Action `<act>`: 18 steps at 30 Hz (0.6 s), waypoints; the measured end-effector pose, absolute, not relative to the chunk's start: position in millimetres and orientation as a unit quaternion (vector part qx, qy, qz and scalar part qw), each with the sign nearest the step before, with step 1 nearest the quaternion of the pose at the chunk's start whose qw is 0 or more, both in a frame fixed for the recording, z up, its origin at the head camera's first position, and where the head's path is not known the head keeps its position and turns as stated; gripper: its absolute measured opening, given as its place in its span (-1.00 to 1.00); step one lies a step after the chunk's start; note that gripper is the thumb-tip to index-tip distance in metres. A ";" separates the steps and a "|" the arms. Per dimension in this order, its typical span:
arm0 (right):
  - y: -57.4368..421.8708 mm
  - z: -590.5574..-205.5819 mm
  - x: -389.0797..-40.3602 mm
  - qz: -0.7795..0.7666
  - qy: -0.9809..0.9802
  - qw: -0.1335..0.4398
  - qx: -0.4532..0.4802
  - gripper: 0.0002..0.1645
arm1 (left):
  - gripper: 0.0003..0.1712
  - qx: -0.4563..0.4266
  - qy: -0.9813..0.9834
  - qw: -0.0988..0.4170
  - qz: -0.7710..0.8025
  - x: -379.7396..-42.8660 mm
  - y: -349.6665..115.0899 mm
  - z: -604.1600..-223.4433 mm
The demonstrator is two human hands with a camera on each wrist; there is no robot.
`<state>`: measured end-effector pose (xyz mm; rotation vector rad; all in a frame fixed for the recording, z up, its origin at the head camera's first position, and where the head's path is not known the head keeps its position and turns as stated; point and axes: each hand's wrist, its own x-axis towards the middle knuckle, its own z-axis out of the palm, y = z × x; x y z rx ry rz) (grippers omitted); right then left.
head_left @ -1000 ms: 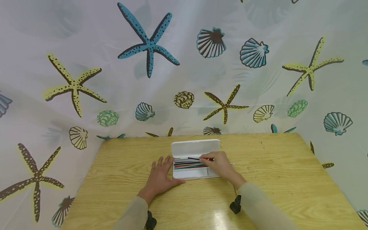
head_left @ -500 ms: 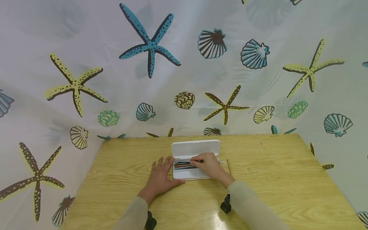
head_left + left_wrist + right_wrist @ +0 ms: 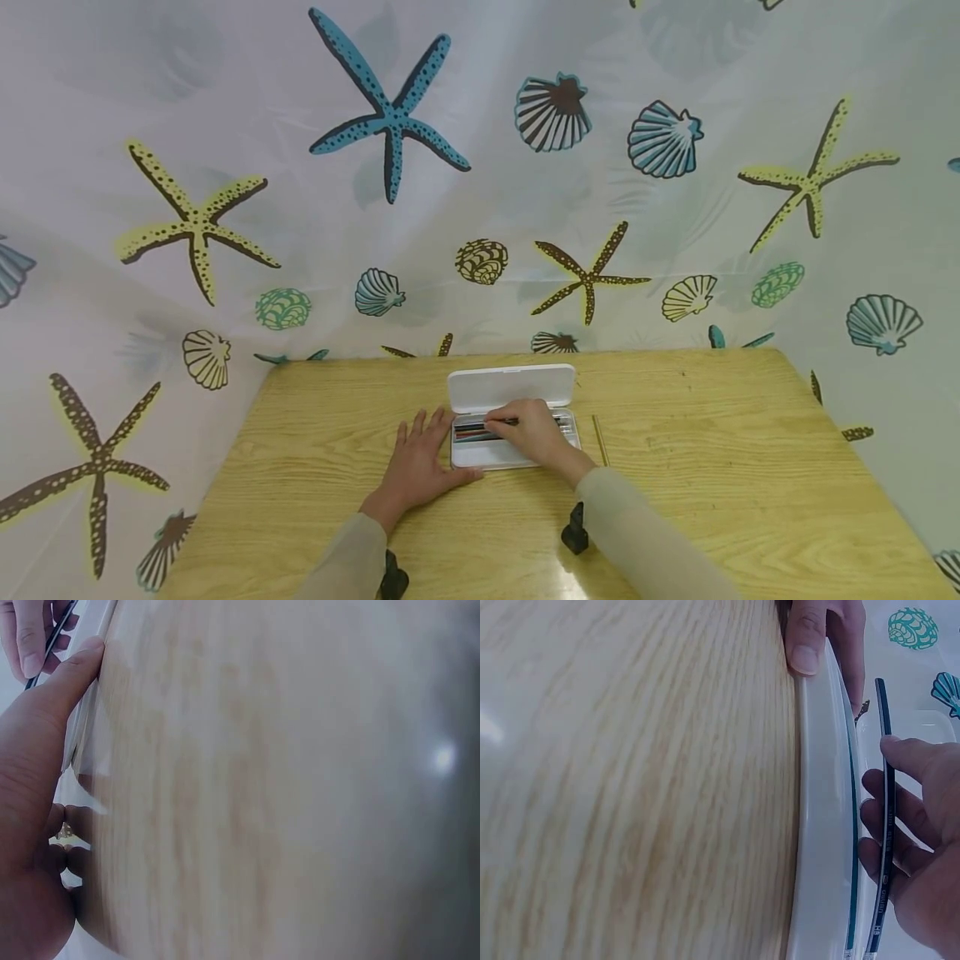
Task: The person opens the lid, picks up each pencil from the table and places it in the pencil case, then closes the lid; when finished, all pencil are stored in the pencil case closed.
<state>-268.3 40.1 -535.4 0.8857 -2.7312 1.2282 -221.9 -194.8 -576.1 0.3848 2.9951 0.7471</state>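
A white pencil case (image 3: 483, 454) lies on the table with its lid (image 3: 510, 388) raised at the back. Several coloured and dark pencils (image 3: 469, 435) lie lengthwise in its rear part. My right hand (image 3: 534, 433) is over the case, pinching a dark pencil (image 3: 888, 810) between thumb and fingers; in the head view the hand covers most of it. My left hand (image 3: 418, 468) rests at the case's left end, fingers spread and thumb along the front edge. The left wrist view shows that thumb (image 3: 71, 671) touching the case's side.
A thin gold-coloured stick (image 3: 601, 440) lies on the wooden table (image 3: 712, 500) to the right of the case. Behind the table hangs a curtain (image 3: 420, 333) printed with starfish and shells.
My right hand has moved left and slightly lower over the case with the dark pencil. The gold-coloured stick, first hidden by my right wrist, shows now. My left hand has stayed in place.
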 end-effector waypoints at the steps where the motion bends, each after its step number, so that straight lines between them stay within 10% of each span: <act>1: 39.2 -535.1 -268.5 0.393 -0.875 0.008 0.284 -0.79 | 0.30 0.124 0.963 0.015 0.240 -221.9 -194.8 -576.1; 18: 35.1 -537.6 -268.0 0.385 -0.883 0.004 0.269 -0.80 | 0.30 0.125 0.962 0.012 0.243 -221.8 -194.4 -575.9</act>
